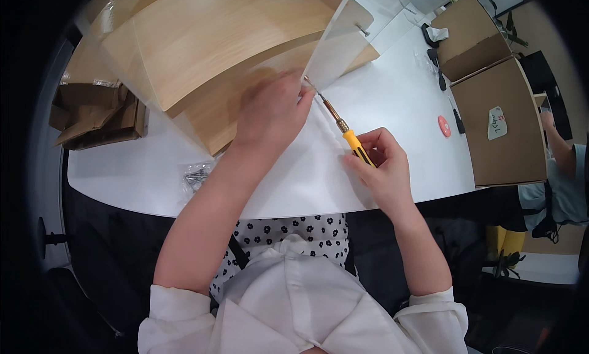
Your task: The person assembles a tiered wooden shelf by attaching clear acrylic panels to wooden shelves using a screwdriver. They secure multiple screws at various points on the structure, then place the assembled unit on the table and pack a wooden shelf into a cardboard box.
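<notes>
1. Your right grip [385, 164] is closed on the screwdriver [351, 140], with the thumb and bent fingers around its yellow-and-black handle.
2. From that grip the screwdriver slants up and to the left, away from you, its shaft clear of your fingers.
3. Its tip is near the lower corner of the clear panel [342, 46], just beside your left fingertips; what it meets there is too small to tell.
4. Your left grip [270, 111] sits in front of the wooden unit [233, 41], fingers curled and thumb toward the tip; you cannot tell whether it holds anything.
5. Your left forearm reaches diagonally up and to the right over the edge of the desk [423, 170], back of the hand showing.
6. Your right forearm leans up and to the left, hand above the desk.
</notes>
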Available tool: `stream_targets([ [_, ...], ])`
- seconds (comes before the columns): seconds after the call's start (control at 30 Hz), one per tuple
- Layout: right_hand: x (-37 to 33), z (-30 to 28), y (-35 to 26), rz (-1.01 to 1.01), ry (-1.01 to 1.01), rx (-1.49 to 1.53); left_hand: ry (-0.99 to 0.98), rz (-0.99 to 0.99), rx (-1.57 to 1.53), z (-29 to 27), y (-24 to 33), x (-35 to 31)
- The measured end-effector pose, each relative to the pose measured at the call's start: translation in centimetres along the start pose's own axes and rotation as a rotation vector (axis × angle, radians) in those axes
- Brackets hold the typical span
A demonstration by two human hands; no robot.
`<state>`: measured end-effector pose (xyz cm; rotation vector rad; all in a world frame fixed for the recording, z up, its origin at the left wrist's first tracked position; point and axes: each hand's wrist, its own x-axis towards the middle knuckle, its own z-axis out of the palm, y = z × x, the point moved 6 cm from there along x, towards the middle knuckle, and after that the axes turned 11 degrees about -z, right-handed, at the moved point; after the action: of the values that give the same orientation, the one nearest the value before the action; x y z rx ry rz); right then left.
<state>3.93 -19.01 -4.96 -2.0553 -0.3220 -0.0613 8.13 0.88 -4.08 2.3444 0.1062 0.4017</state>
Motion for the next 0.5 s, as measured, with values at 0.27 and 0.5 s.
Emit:
stream_targets([
  [0.27, -1.2, 1.3, -3.3, -0.612, 0.119, -0.953, -0.011, -0.03, 0.012, 0.1, -0.5, 0.3],
  [0.5, 0.1, 1.1, 0.8, 0.51, -0.04, 0.568, 0.027, 0.009, 0.026, 0.1, -0.7, 0.3],
])
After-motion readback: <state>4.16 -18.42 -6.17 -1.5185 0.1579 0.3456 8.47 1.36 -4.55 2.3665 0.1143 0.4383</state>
